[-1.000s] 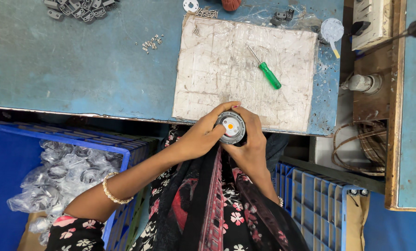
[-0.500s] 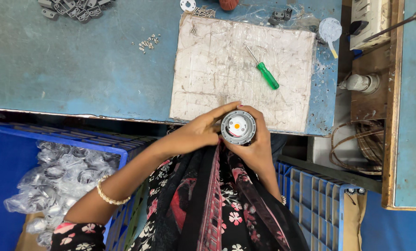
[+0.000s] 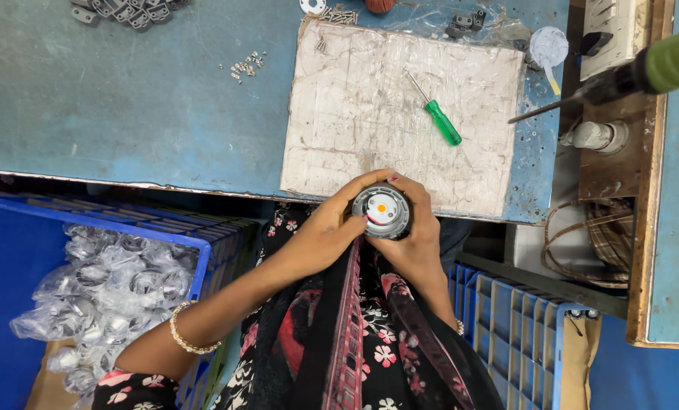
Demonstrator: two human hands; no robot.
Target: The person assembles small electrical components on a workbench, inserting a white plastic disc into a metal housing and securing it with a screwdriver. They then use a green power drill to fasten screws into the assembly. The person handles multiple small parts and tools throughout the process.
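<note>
Both hands were closed around a small round part (image 3: 381, 210), held at the near edge of the worktable (image 3: 127, 114), just in front of the person's body. The left hand (image 3: 326, 228) cupped it from the left with fingers curled over its top rim; the right hand (image 3: 414, 235) wrapped it from the right and below. The part showed a grey ribbed metal ring around a pale face with a small orange centre. The table top was blue painted metal, scuffed and worn. On it lay a flat rectangular board (image 3: 400, 121), off-white and wrapped in creased clear film. A screwdriver (image 3: 435, 112) with a green translucent handle and thin steel shaft rested on the board, well apart from the hands. A scatter of small metal screws (image 3: 247, 66) lay on bare table, and a pile of grey cast fittings (image 3: 123, 11) sat at the far edge. To the person's left, a blue plastic crate (image 3: 203, 250) held clear plastic bags of round parts (image 3: 104, 292). A second ribbed blue crate (image 3: 518, 326) stood to the right.
</note>
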